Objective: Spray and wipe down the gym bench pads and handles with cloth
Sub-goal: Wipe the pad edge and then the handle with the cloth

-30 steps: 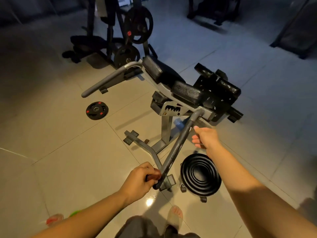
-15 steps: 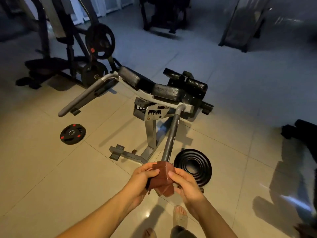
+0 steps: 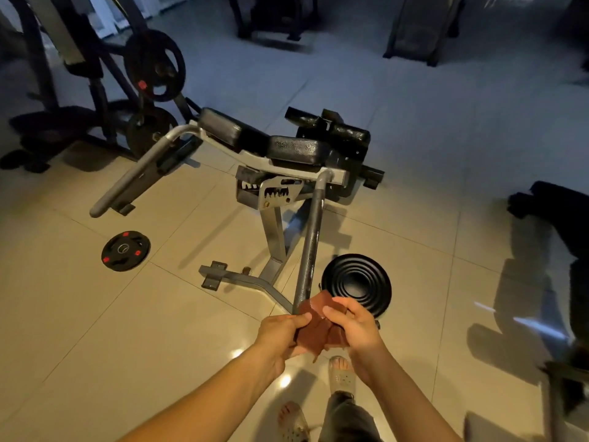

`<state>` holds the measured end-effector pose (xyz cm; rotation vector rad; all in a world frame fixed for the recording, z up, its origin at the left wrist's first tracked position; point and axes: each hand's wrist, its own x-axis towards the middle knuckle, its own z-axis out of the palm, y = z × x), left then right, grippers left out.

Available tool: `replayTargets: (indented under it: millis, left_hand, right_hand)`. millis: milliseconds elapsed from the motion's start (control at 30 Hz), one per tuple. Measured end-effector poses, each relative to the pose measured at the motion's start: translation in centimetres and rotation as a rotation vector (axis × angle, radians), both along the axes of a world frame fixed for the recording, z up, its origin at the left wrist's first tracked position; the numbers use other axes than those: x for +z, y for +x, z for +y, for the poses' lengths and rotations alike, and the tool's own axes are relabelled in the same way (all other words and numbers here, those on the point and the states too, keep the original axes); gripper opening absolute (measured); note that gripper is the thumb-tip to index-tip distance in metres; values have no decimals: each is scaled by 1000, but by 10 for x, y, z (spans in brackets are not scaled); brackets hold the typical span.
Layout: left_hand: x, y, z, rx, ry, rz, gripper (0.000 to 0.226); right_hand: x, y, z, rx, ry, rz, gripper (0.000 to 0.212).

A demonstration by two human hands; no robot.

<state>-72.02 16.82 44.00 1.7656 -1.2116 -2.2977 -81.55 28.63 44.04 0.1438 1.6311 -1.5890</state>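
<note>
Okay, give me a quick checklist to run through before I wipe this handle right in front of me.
1. Cloth held: ok, left hand and right hand both pinch it.
2. Cloth opened flat: not ok, it is bunched.
3. Near handle within reach: ok, its end is at the hands.
4. Spray bottle ready: cannot tell, none in view.
5. Handle sprayed: cannot tell, dim light.
6. Footing: not ok, a black ribbed disc lies on the floor beside the handle's end.
</note>
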Motion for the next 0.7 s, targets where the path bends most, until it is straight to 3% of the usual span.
replayTargets:
  millis: [100,267,333,500,700]
  left_hand:
    - [-5,6,-2,-112,-54,-41,32]
    - [-17,14,-19,-276,-392,-151,20]
    - [-18,9,-23,-317,-474,-113,15]
    - [-22,0,-30,-432,-536,-93,5]
    - [-31,8,-34,-471,-495,-77,13]
  right_hand:
    - [-2,-3,0,-22,32,51,21]
    - [-12,-6,-12,-56,98,340,25]
    - [-10,0,-22,-14,87,418,23]
    - [-28,24,-27,17,13,491,23]
    - [-41,19,-39,108,148,643,24]
